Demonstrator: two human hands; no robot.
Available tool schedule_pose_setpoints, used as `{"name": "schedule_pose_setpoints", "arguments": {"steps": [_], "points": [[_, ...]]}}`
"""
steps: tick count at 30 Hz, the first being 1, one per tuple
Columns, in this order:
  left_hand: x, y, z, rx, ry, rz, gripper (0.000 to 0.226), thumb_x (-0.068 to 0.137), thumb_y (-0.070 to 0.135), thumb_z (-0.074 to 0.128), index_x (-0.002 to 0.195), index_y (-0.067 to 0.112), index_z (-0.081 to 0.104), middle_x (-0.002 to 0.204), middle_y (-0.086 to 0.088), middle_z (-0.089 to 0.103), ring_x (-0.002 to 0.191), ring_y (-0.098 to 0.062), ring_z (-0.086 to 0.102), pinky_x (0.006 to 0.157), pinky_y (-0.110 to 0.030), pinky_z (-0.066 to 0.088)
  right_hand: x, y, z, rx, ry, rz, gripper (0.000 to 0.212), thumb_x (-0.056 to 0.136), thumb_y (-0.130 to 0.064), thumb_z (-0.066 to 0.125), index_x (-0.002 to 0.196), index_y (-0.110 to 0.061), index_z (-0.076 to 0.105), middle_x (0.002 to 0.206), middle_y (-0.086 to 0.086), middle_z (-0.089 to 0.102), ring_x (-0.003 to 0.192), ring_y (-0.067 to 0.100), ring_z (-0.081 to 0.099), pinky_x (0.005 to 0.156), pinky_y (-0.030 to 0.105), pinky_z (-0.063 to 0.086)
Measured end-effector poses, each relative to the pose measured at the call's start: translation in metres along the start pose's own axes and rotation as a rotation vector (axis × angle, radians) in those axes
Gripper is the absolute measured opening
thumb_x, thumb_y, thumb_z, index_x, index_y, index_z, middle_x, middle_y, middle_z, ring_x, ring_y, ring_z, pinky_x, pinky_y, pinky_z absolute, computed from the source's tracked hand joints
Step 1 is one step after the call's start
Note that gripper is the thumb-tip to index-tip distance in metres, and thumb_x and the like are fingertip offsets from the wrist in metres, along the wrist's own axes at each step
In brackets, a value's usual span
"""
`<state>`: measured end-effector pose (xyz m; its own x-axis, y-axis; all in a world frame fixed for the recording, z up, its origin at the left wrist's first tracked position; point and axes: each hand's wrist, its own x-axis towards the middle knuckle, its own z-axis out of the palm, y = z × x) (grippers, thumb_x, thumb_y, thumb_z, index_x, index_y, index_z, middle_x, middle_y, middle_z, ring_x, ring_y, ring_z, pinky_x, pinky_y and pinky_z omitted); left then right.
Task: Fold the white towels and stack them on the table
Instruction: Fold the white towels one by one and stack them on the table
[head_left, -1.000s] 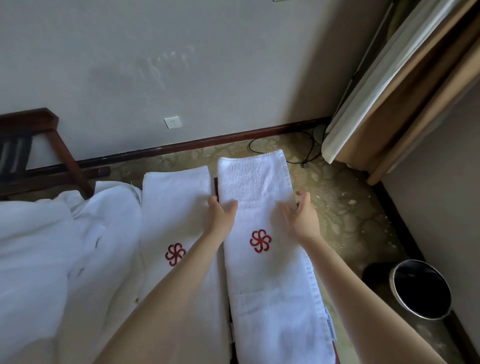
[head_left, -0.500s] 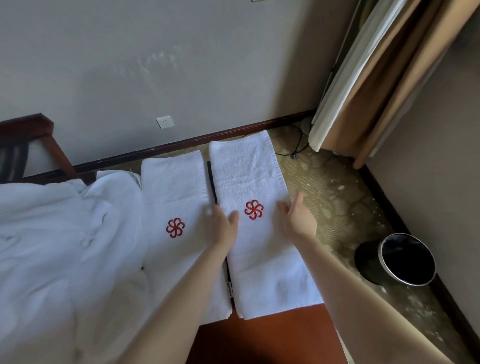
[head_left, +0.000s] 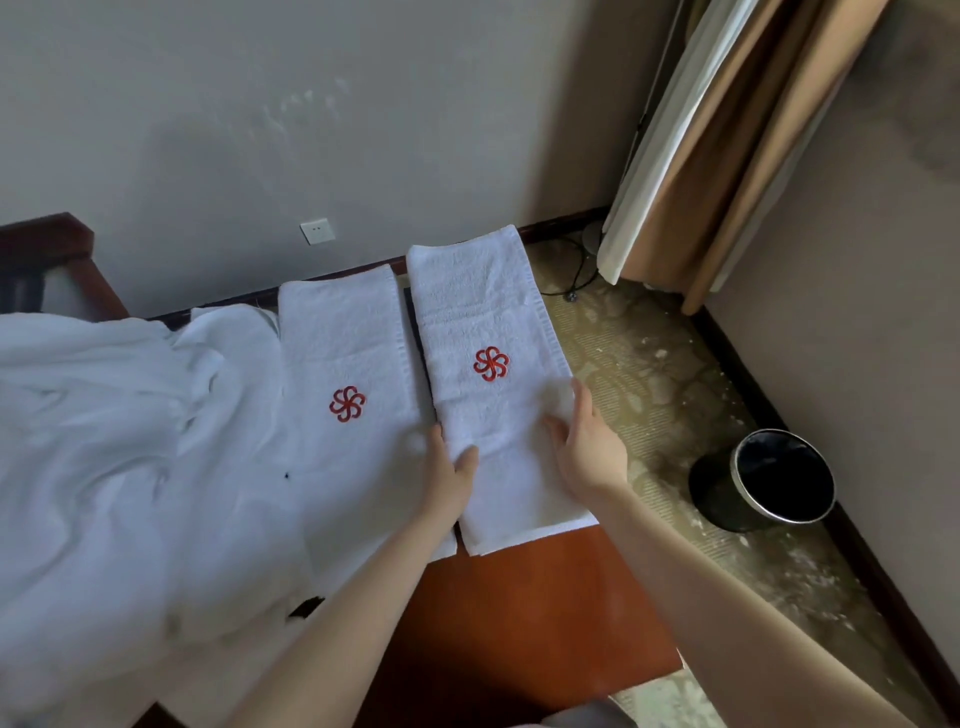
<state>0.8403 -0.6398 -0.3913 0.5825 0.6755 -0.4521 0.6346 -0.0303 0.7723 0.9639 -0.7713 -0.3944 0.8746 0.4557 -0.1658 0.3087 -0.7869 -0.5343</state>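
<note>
Two folded white towels with red flower logos lie side by side on the reddish-brown table (head_left: 524, 597). The right towel (head_left: 483, 322) reaches beyond the table's far edge. My left hand (head_left: 448, 475) rests flat on its left edge, thumb on the towel. On its right edge lies my right hand (head_left: 584, 447), fingers straight and pressing the cloth. The left towel (head_left: 343, 343) lies untouched beside it. A heap of loose white towels (head_left: 104, 441) covers the table's left part.
A black round waste bin (head_left: 769, 480) stands on the patterned floor at the right by the wall. Curtains (head_left: 727, 130) hang at the back right, with a cable on the floor below. A dark wooden chair (head_left: 47, 254) stands at the far left.
Both hands have slid toward me along the right towel, from beside its logo to nearer its front end. The view has shifted, showing more of the table.
</note>
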Motion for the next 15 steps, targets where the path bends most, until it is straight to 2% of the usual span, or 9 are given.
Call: {"name": "schedule_pose_setpoints", "arguments": {"steps": [3, 5, 7, 10, 13, 15], "points": [[0.001, -0.001, 0.002, 0.114, 0.038, 0.042, 0.058, 0.098, 0.025, 0.05, 0.146, 0.004, 0.023, 0.122, -0.025, 0.055, 0.104, -0.038, 0.056, 0.082, -0.038, 0.044, 0.005, -0.001, 0.004, -0.045, -0.011, 0.04, 0.057, 0.1, -0.036, 0.04, 0.149, -0.018, 0.018, 0.146, 0.007, 0.041, 0.091, 0.037, 0.061, 0.063, 0.035, 0.039], [0.0, -0.005, 0.005, 0.2, 0.052, 0.047, 0.06, 0.099, 0.029, 0.048, 0.146, 0.004, 0.022, 0.117, -0.027, 0.058, 0.098, -0.039, 0.059, 0.074, -0.036, 0.044, 0.0, 0.005, 0.005, -0.034, 0.001, 0.083, 0.057, 0.099, -0.039, 0.041, 0.148, -0.017, 0.021, 0.141, 0.008, 0.046, 0.091, 0.036, 0.062, 0.062, 0.035, 0.038], [-0.004, -0.007, 0.006, 0.247, 0.089, 0.036, 0.062, 0.099, 0.033, 0.047, 0.146, 0.004, 0.02, 0.117, -0.025, 0.059, 0.098, -0.038, 0.06, 0.079, -0.04, 0.049, -0.008, 0.01, 0.002, -0.011, 0.011, 0.098, 0.058, 0.098, -0.04, 0.044, 0.146, -0.018, 0.022, 0.14, 0.009, 0.048, 0.094, 0.037, 0.062, 0.064, 0.038, 0.042], [-0.013, -0.009, 0.012, 0.165, 0.104, -0.002, 0.07, 0.096, 0.037, 0.051, 0.147, 0.005, 0.015, 0.125, -0.021, 0.056, 0.107, -0.036, 0.058, 0.089, -0.047, 0.05, -0.021, 0.018, -0.001, -0.006, 0.029, 0.099, 0.065, 0.095, -0.042, 0.048, 0.148, -0.019, 0.02, 0.137, 0.007, 0.051, 0.093, 0.037, 0.064, 0.067, 0.04, 0.047], [-0.023, -0.017, 0.017, 0.132, 0.087, -0.044, 0.074, 0.094, 0.036, 0.055, 0.148, 0.006, 0.015, 0.138, -0.018, 0.048, 0.122, -0.032, 0.051, 0.099, -0.04, 0.045, -0.037, 0.029, -0.001, -0.009, 0.023, 0.1, 0.067, 0.095, -0.045, 0.049, 0.148, -0.018, 0.019, 0.131, 0.008, 0.056, 0.091, 0.035, 0.064, 0.064, 0.037, 0.045], [-0.027, -0.021, 0.018, 0.241, 0.107, -0.015, 0.072, 0.095, 0.04, 0.052, 0.147, 0.006, 0.018, 0.136, -0.016, 0.05, 0.119, -0.031, 0.053, 0.092, -0.036, 0.046, -0.042, 0.034, -0.001, -0.001, 0.009, 0.096, 0.064, 0.095, -0.045, 0.048, 0.148, -0.018, 0.021, 0.125, 0.009, 0.06, 0.09, 0.035, 0.064, 0.061, 0.035, 0.042]]}}
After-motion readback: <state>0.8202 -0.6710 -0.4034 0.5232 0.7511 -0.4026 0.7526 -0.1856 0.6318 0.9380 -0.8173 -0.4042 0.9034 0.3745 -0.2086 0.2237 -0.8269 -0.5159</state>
